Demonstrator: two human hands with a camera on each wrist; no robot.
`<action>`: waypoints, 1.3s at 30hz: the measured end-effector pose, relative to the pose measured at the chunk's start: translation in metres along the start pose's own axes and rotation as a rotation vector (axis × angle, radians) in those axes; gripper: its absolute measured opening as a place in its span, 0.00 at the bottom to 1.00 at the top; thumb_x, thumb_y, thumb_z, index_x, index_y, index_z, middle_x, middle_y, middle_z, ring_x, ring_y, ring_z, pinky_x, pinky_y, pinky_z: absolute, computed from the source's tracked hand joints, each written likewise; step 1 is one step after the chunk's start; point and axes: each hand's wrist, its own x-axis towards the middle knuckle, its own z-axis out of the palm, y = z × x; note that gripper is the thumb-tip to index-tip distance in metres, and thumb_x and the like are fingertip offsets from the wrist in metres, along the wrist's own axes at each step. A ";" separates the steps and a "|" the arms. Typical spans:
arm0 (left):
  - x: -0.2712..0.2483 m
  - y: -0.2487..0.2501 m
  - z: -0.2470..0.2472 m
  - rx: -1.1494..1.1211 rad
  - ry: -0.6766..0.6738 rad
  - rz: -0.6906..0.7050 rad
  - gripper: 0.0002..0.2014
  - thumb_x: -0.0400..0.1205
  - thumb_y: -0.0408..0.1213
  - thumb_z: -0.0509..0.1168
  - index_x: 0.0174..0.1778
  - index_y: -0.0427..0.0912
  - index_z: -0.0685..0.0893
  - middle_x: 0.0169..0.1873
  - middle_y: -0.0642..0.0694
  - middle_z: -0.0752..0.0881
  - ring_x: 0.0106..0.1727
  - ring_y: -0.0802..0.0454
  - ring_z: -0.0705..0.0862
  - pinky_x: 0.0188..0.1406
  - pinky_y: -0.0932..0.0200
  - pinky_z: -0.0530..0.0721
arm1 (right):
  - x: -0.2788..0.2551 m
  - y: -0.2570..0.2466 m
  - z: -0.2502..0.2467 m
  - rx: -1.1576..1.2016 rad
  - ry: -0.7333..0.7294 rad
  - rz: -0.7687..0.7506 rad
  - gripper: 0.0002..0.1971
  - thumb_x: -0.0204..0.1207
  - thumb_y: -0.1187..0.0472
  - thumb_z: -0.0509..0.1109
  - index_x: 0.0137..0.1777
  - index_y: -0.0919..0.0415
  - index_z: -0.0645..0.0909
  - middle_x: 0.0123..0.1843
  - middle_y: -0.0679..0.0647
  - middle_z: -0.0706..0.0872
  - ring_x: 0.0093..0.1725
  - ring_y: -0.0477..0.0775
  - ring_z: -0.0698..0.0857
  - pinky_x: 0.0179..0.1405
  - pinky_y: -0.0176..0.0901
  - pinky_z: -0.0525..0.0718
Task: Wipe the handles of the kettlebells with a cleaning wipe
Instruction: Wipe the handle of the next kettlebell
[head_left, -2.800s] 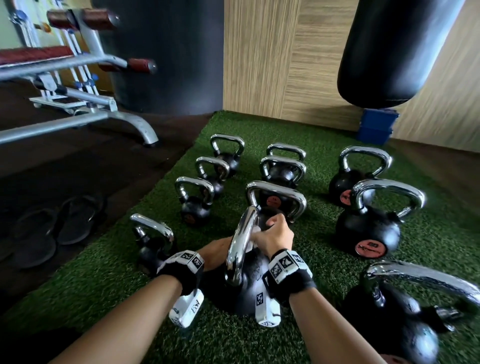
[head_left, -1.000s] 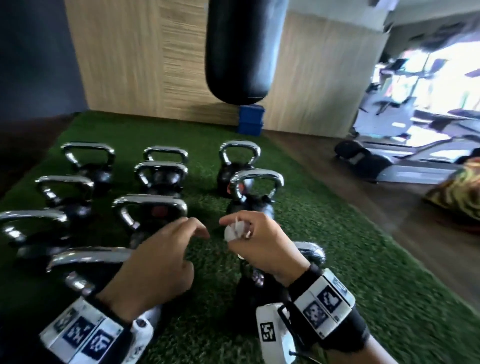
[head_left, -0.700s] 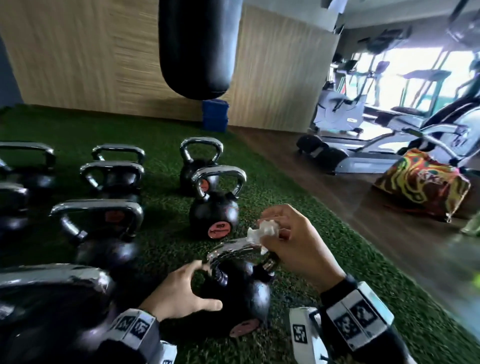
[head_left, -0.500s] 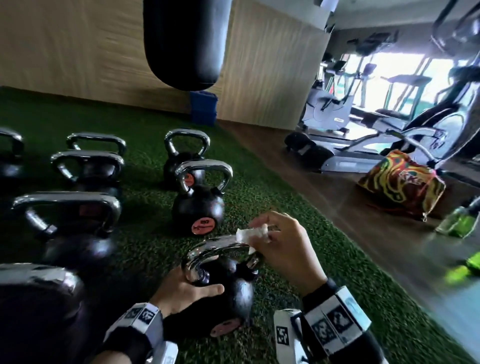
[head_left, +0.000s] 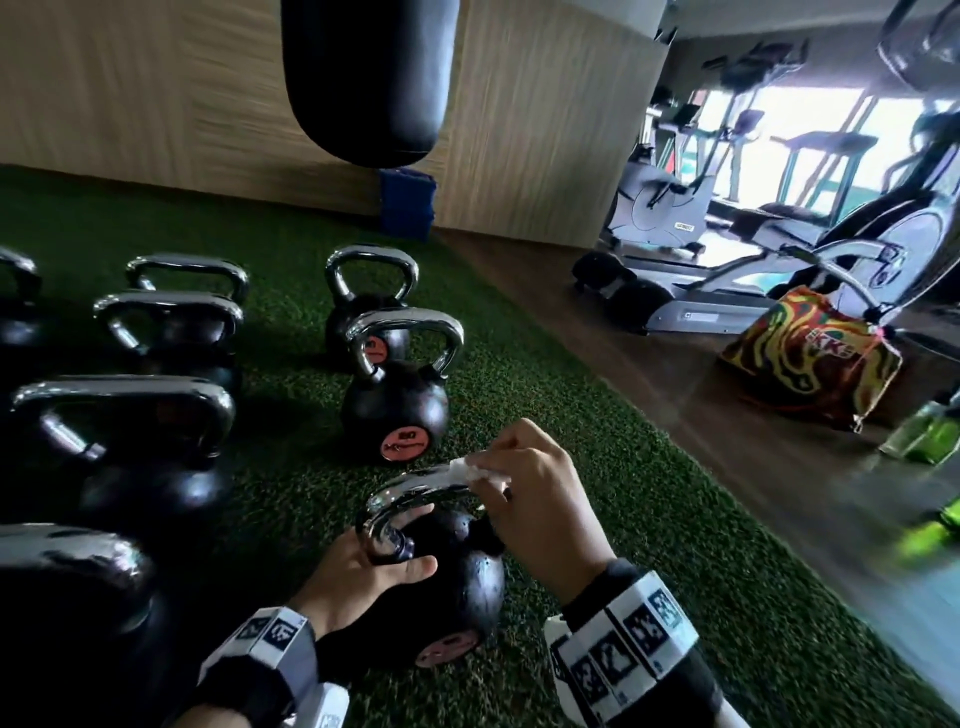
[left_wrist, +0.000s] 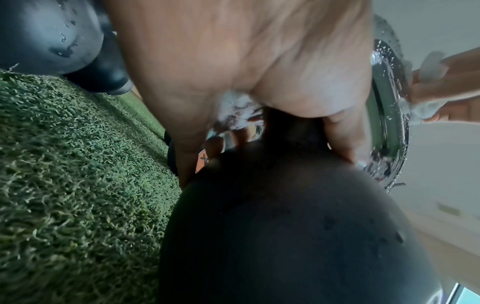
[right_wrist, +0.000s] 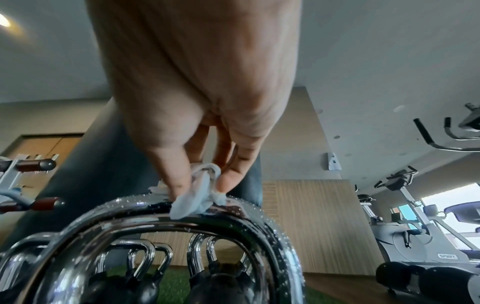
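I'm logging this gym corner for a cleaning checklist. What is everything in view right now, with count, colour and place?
kettlebell being wiped: one, black with chrome handle, nearest on the turf, droplets on it
other kettlebells: at least seven partly in view, black with chrome handles, in rows on the turf
cleaning wipe: one, white, crumpled, on top of the handle
turf: green, under the kettlebells
punching bag: one, black, hanging above the far turf
blue block: one, by the wooden wall
patterned bag: one, orange, yellow and green, on the wood floor
green bottles: apparently two, blurred, far right
exercise machines: several, grey, by the windows
left hand: rests on the kettlebell body
right hand: pinches the wipe
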 end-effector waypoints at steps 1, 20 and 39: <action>0.001 -0.001 -0.001 -0.010 0.000 0.003 0.26 0.73 0.37 0.83 0.67 0.56 0.89 0.58 0.63 0.92 0.61 0.70 0.87 0.53 0.81 0.79 | -0.001 -0.001 0.000 -0.023 -0.017 -0.028 0.11 0.75 0.59 0.78 0.56 0.57 0.92 0.50 0.48 0.81 0.50 0.50 0.82 0.51 0.46 0.85; 0.001 0.000 -0.006 0.088 -0.065 0.022 0.30 0.65 0.60 0.80 0.65 0.75 0.84 0.55 0.59 0.92 0.58 0.65 0.87 0.61 0.74 0.77 | -0.004 0.023 -0.010 0.028 0.091 -0.080 0.08 0.76 0.70 0.77 0.51 0.59 0.94 0.49 0.50 0.93 0.47 0.43 0.90 0.52 0.27 0.85; -0.011 0.020 -0.003 0.123 -0.015 -0.070 0.27 0.60 0.61 0.80 0.57 0.74 0.88 0.43 0.61 0.89 0.44 0.61 0.85 0.45 0.76 0.75 | -0.036 0.060 0.007 0.095 0.093 0.407 0.12 0.80 0.69 0.69 0.47 0.56 0.93 0.36 0.48 0.93 0.27 0.45 0.84 0.26 0.46 0.84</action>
